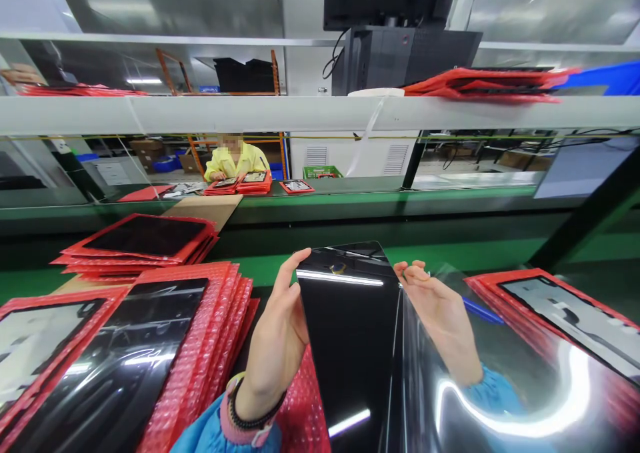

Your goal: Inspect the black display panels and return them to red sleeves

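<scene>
1. Leftmost, we've red pouches [107, 301] w/ a grey-backed panel [37, 336] on top; beside it lies a glossy dark panel [150, 333] on red bubble pouches [220, 313]. Pouches look soft and prob. give under fingers.
2. Our left hand [273, 349] has the black panel [347, 346] by its upper left edge, thumb side up, a narrow grip on a thin rim.
3. Said panel sits mid-view btwn our hands, face toward us, w/ bubble wrap [303, 399] showing by its lower left. We'd guess it's light, stiff, slick & fragile: best held by opposite long edges, w/o bending, twisting or pressing the glass; corners prob. chip if knocked.
4. Our right hand [445, 319] is at the upper right edge, fingers bent; can't tell if they pinch panel, film or neither.
5. Rightward, clear film [515, 379] spreads w/ strong glare. It looks floppy & slippery, prob. clingy, so we'd take it by an edge. Near it: another panel [565, 309] on red packs [493, 289].
</scene>
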Action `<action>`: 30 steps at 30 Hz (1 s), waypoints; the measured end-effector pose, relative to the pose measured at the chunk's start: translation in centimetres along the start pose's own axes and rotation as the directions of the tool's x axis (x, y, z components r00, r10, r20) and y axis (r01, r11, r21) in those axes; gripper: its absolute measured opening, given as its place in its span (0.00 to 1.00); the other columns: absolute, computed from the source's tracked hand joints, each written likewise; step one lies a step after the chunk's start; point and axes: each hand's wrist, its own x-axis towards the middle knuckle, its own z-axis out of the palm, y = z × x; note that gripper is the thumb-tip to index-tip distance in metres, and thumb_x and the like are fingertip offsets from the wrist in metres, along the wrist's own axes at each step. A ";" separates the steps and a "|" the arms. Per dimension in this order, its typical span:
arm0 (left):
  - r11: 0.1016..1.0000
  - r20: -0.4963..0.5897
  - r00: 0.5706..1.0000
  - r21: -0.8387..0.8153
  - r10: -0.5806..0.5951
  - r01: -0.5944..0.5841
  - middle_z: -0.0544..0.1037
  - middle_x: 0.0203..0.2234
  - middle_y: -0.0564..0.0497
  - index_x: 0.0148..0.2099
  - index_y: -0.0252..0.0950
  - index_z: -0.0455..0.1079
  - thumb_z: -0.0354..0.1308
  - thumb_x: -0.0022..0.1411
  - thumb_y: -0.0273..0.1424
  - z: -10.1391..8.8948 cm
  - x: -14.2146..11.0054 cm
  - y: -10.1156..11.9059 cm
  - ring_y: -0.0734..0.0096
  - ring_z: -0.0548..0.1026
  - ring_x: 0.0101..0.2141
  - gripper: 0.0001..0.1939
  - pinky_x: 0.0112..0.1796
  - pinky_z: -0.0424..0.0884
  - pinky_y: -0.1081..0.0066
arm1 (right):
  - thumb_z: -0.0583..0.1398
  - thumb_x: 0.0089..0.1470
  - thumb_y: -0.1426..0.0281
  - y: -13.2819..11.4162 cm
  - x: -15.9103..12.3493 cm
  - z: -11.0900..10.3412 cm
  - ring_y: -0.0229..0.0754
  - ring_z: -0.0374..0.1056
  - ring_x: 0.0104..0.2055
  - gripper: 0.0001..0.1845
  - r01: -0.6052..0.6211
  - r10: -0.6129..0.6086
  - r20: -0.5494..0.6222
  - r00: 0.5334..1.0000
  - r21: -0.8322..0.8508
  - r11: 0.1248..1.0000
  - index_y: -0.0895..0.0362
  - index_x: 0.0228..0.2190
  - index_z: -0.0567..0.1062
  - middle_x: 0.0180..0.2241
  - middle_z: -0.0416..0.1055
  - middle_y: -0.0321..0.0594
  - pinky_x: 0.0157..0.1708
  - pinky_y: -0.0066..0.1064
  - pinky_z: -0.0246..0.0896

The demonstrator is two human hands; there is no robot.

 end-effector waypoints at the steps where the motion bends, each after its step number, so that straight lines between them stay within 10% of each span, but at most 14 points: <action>1: 1.000 -0.018 1.000 0.027 0.016 -0.015 0.75 0.49 0.54 0.57 0.46 0.66 0.53 0.64 0.33 0.1 -0.1 0.0 0.64 0.72 0.49 0.19 0.53 0.64 0.65 | 0.60 0.29 0.81 0.0 0.1 -0.1 0.33 0.69 0.31 0.16 -0.001 0.001 0.003 1.000 -0.013 1.000 0.53 0.23 0.65 0.19 0.59 0.24 0.53 0.26 0.64; 9: 0.997 0.079 0.994 0.043 -0.069 0.066 0.75 0.25 0.58 0.63 0.54 0.58 0.59 0.60 0.32 0.6 -1.2 0.6 0.69 0.77 0.34 0.30 0.47 0.70 0.65 | 0.64 0.34 0.79 -0.3 -0.4 -0.5 0.40 0.72 0.35 0.13 -0.001 -0.001 -0.025 1.000 -0.089 0.996 0.53 0.26 0.72 0.22 0.68 0.30 0.55 0.33 0.64; 16: 0.996 0.246 0.967 0.066 -0.073 0.058 0.75 0.50 0.51 0.65 0.55 0.52 0.61 0.54 0.24 0.5 -1.5 0.4 0.67 0.75 0.45 0.41 0.52 0.64 0.64 | 0.64 0.29 0.80 -0.5 -0.3 -0.5 0.36 0.73 0.35 0.18 -0.022 0.018 -0.039 0.999 -0.082 0.996 0.54 0.27 0.71 0.21 0.70 0.27 0.45 0.24 0.70; 30: 1.000 0.379 0.925 0.002 0.000 -0.001 0.69 0.57 0.48 0.67 0.56 0.47 0.66 0.46 0.23 0.8 -1.6 -0.5 0.52 0.61 0.61 0.51 0.59 0.54 0.50 | 0.62 0.35 0.83 -0.2 -0.5 -0.6 0.33 0.72 0.28 0.17 -0.043 0.039 -0.039 0.998 -0.109 0.993 0.54 0.30 0.71 0.26 0.73 0.29 0.28 0.20 0.72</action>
